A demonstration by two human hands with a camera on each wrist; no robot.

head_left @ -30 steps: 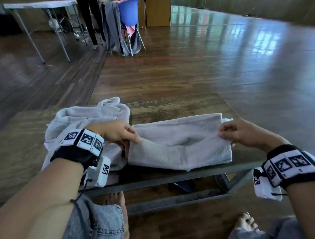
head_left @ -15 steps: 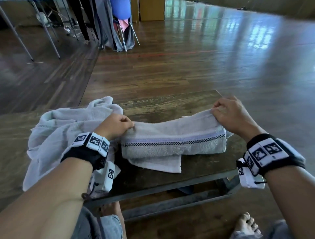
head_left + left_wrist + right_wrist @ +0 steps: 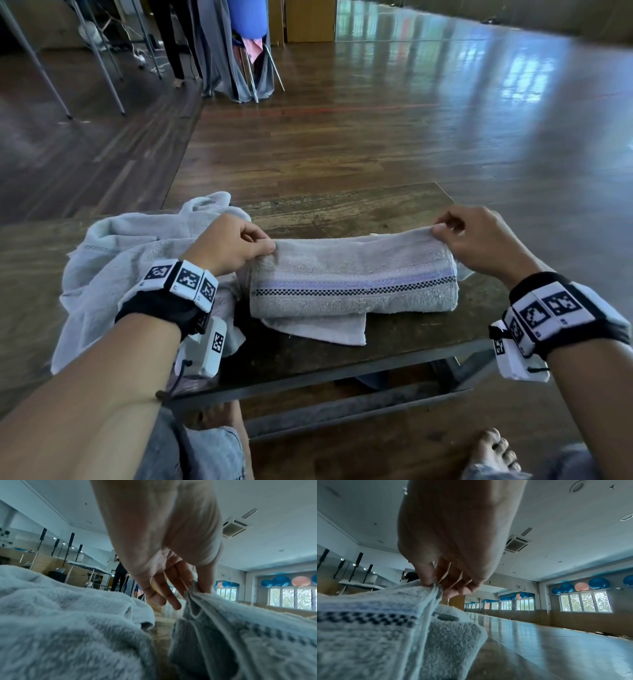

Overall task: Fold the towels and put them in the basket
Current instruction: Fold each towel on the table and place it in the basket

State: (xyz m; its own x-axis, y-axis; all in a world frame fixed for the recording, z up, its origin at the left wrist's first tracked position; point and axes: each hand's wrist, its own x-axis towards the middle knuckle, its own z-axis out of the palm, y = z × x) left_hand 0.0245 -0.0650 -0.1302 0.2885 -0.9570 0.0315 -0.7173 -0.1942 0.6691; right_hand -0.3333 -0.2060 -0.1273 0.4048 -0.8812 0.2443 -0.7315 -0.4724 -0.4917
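A grey towel (image 3: 352, 277) with a lilac band and a black checked stripe lies folded on the low wooden table (image 3: 342, 209). A lower layer sticks out at its front. My left hand (image 3: 236, 246) pinches the towel's upper left edge (image 3: 193, 591). My right hand (image 3: 469, 240) pinches the upper right edge (image 3: 435, 586). Both hold that edge lifted slightly above the table. A heap of pale unfolded towels (image 3: 137, 253) lies at the table's left, under my left wrist. No basket is in view.
The table's front edge (image 3: 342, 370) is just ahead of my knees, and my bare feet (image 3: 493, 448) are on the wooden floor. Far back left stand folding table legs (image 3: 102, 68), a draped chair (image 3: 239, 51) and a standing person's legs (image 3: 171, 41).
Both hands carried the towel's near edge up and away over the rest, making a fold that brought the striped band on top. Between the last two frames little moved.
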